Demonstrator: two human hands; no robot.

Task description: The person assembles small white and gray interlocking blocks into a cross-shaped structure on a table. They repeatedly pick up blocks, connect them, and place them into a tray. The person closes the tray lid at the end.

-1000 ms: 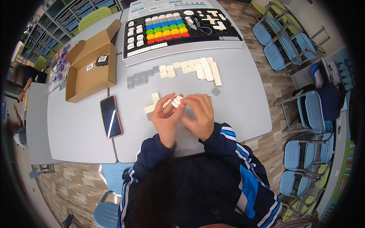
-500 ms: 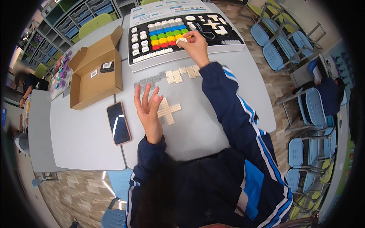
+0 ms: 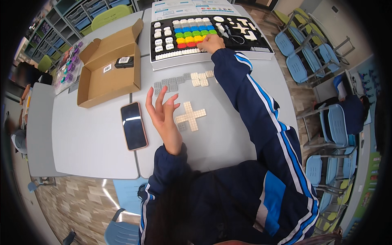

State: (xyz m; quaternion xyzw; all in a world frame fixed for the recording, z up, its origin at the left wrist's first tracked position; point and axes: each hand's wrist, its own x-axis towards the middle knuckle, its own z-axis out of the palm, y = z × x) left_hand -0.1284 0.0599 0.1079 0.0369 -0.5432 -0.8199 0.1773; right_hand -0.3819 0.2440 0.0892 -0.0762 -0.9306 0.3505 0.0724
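Observation:
My right hand [image 3: 212, 43] reaches into the black-lined kit tray [image 3: 163, 63], its fingers closed at the front edge of the red blocks [image 3: 188, 45]. Whatever the fingertips pinch is hidden from view. My left hand [image 3: 166, 118] hovers over the table with its fingers spread, holding nothing. Beside it lies a cream cross-shaped studded plate [image 3: 190, 116], with a small grey square tile [image 3: 182, 127] at its lower left. Farther back, several grey tiles [image 3: 165, 83] and several cream tiles [image 3: 200, 78] form a bent row, partly covered by my right sleeve.
On the left stands an open cardboard box [image 3: 108, 83] with a small black item [image 3: 124, 62] in it. A phone [image 3: 133, 126] lies in front of the box. Blue chairs [image 3: 300, 67] are stacked on the right, and a person [image 3: 352, 114] sits near them.
My right hand has lowered toward the front of the coloured blocks; the white piece seen in its fingers no longer shows. My left hand stays raised and spread. The whole view has shifted slightly.

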